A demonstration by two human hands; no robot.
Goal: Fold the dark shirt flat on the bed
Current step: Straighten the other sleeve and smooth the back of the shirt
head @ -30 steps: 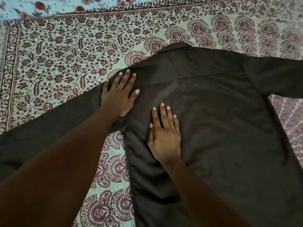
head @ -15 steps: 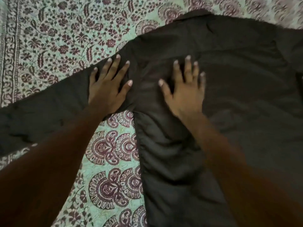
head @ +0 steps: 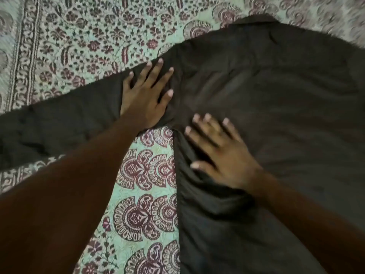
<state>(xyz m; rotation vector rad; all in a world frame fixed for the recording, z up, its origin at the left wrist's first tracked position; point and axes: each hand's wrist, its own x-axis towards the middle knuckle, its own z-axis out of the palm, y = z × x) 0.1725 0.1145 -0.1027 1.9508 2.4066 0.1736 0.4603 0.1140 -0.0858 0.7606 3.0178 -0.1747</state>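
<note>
The dark shirt lies spread back-up on the bed, collar at the top, one long sleeve stretched out to the left. My left hand lies flat with spread fingers on the sleeve where it joins the shoulder. Flat on the shirt's body, close to the left side seam below the armpit, rests my right hand, fingers straight and slightly blurred. The shirt's right side and hem run out of view.
A pale green bedspread printed with maroon paisley and floral motifs covers the bed under the shirt. A patterned border band runs along its left side.
My right hand has slid from the upper back down and left toward the side seam. The left hand stays at the shoulder. The view has tilted slightly.
</note>
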